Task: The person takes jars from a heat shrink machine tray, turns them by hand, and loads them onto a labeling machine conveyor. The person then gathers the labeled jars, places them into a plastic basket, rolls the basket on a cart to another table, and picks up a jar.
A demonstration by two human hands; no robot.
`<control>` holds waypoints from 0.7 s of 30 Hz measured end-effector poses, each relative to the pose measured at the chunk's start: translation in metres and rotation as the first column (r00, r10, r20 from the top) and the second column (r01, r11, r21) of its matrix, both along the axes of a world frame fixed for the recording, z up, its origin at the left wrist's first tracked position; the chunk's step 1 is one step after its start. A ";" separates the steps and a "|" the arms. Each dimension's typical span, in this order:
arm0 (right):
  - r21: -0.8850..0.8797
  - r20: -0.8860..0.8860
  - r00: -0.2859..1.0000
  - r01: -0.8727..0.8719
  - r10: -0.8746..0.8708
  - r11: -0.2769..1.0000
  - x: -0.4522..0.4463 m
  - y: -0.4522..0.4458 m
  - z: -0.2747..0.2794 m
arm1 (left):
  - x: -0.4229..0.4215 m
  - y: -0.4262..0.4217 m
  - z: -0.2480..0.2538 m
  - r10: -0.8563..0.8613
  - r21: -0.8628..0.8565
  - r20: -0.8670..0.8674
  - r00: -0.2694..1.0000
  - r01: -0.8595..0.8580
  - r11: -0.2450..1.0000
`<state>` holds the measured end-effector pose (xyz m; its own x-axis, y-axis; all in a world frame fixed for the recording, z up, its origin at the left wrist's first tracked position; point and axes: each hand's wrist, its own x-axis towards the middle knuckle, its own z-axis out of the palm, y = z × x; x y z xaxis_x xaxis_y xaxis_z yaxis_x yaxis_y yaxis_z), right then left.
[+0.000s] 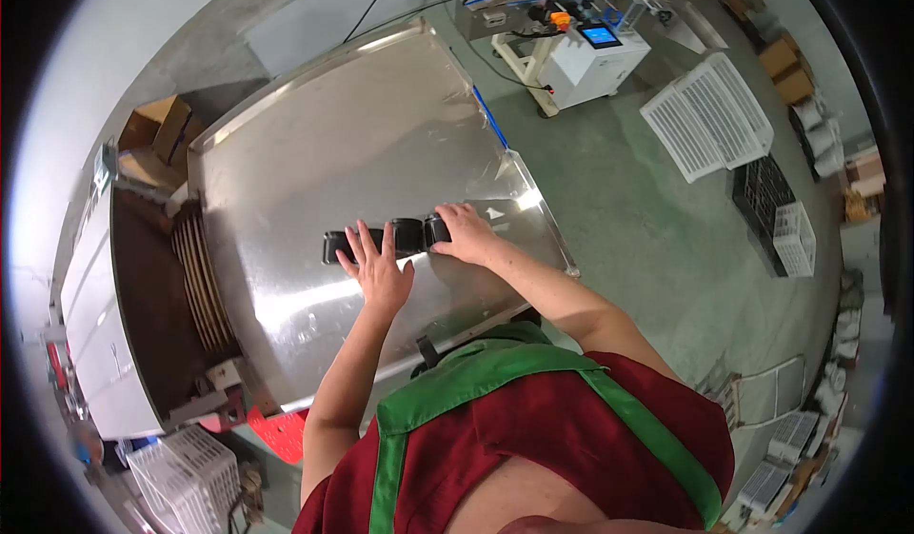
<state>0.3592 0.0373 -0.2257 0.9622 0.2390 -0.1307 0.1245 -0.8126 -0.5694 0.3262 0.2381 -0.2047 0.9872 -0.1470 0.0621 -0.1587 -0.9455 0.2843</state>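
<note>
A short row of glossy black containers (407,237) lies on the metal tabletop in front of me; their exact kind is too small to tell. My left hand (379,275) rests over the left part of the row, fingers spread, and partly hides the pieces under it. At the row's left end, one black container (333,247) sticks out past my fingers. My right hand (465,235) is closed round the black container (436,230) at the right end, thumb on the near side and fingers on the far side.
The shiny metal table (333,134) has raised edges. Left of it stands a cabinet (100,315) beside stacked brown sheets (202,282). A white machine with a screen (600,37) stands beyond. White crates (709,115) are on the green floor at right.
</note>
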 end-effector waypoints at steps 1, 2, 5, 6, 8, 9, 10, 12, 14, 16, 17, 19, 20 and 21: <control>0.054 -0.035 0.999 0.007 -0.006 0.999 0.000 -0.008 -0.002 | -0.003 -0.010 0.001 0.024 0.013 0.025 0.999 -0.025 1.000; 0.108 -0.070 0.998 0.013 -0.005 0.994 0.001 -0.017 -0.005 | -0.007 -0.022 -0.001 0.061 -0.003 0.107 0.992 -0.061 0.998; 0.272 0.080 0.995 -0.076 0.056 0.959 -0.006 -0.042 -0.026 | -0.025 -0.053 -0.013 0.119 -0.159 0.221 0.968 -0.084 0.984; 0.320 0.138 0.984 -0.154 0.115 0.935 -0.013 -0.052 -0.032 | -0.034 -0.068 -0.019 0.159 -0.241 0.174 0.972 -0.114 0.964; 0.335 0.303 0.919 -0.350 0.252 0.875 -0.017 -0.072 -0.035 | -0.049 -0.101 -0.037 0.317 -0.573 -0.069 0.946 -0.297 0.764; 0.340 0.344 0.893 -0.407 0.291 0.848 -0.019 -0.080 -0.037 | -0.055 -0.120 -0.037 0.360 -0.688 -0.303 0.882 -0.464 0.557; 0.336 0.383 0.864 -0.460 0.327 0.822 -0.021 -0.089 -0.038 | -0.057 -0.137 -0.037 0.331 -0.754 -0.547 0.769 -0.624 0.204; 0.359 0.444 0.799 -0.574 0.406 0.736 -0.021 -0.110 -0.032 | -0.063 -0.155 -0.040 -0.015 -0.619 -0.747 0.664 -0.704 -0.347; 0.424 0.487 0.737 -0.668 0.468 0.611 -0.020 -0.127 -0.006 | -0.066 -0.180 -0.016 -0.235 -0.461 -0.628 0.742 -0.599 -0.655; 0.424 0.496 0.680 -0.733 0.540 0.533 -0.016 -0.143 0.026 | -0.072 -0.197 -0.006 -0.309 -0.332 -0.507 0.805 -0.513 -0.792; 0.420 0.506 0.652 -0.758 0.565 0.499 -0.011 -0.150 0.042 | -0.071 -0.201 -0.004 -0.342 -0.352 -0.391 0.854 -0.482 -0.802; 0.689 0.253 0.797 -0.546 0.548 0.476 -0.012 -0.165 0.066 | -0.068 -0.207 0.008 -0.418 -0.386 -0.142 0.897 -0.439 -0.811; 0.775 0.130 0.840 -0.417 0.526 0.474 -0.010 -0.172 0.080 | -0.064 -0.212 0.017 -0.416 -0.360 -0.124 0.901 -0.432 -0.827; 0.834 0.001 0.860 -0.282 0.510 0.475 -0.007 -0.179 0.092 | -0.058 -0.217 0.027 -0.426 -0.367 -0.131 0.895 -0.443 -0.818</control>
<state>0.3520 -0.1420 -0.1335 0.7043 0.6983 0.1276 0.0944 0.0860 -0.9918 0.2680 0.0210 -0.1777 0.9519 -0.2759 -0.1330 0.2904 0.9510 0.1059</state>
